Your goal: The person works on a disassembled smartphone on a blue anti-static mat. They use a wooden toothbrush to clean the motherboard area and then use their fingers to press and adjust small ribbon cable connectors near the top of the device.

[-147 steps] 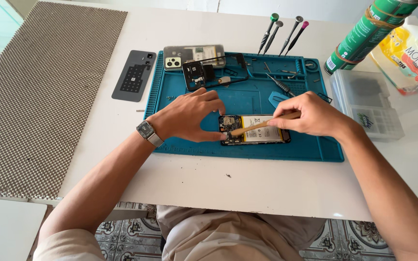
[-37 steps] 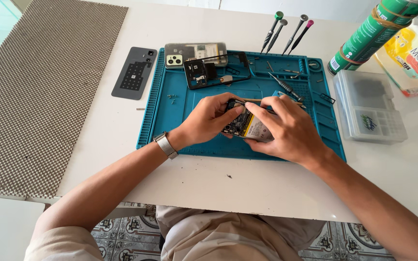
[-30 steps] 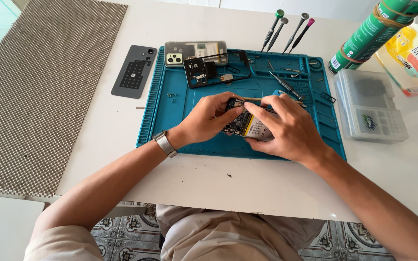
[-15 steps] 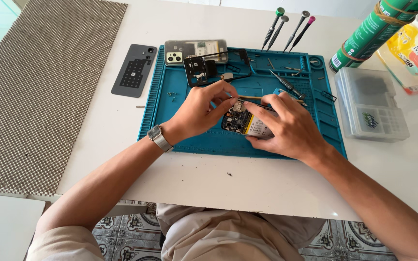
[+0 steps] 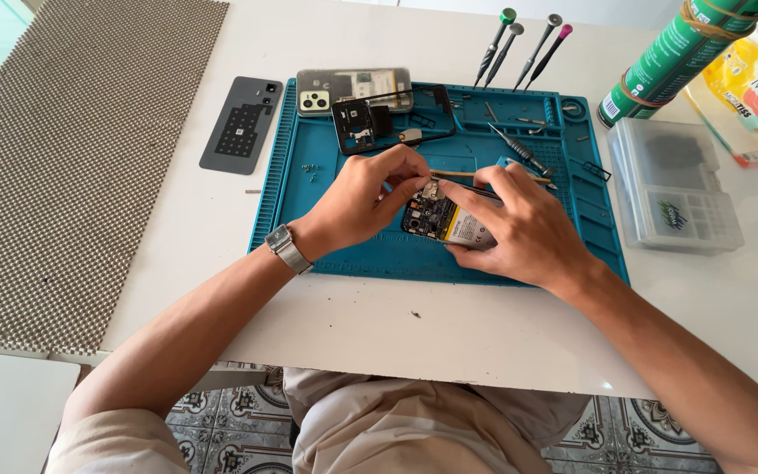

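Opened phone (image 5: 446, 221) tilted up off the teal repair mat (image 5: 344, 254), near the mat's middle; right hand (image 5: 519, 230) grips its right end, fingers curled under and over it; a thin wooden stick (image 5: 460, 175) runs past the right fingers, exact grip unclear; left hand (image 5: 363, 195) pinches at the phone's top left edge, fingertips (image 5: 418, 180) touching the board; wristwatch (image 5: 289, 248) at mat's near-left; black phone frame (image 5: 388, 117) at mat's far edge; screwdrivers (image 5: 519, 39) beyond mat; clear parts box (image 5: 673, 184) right of mat.
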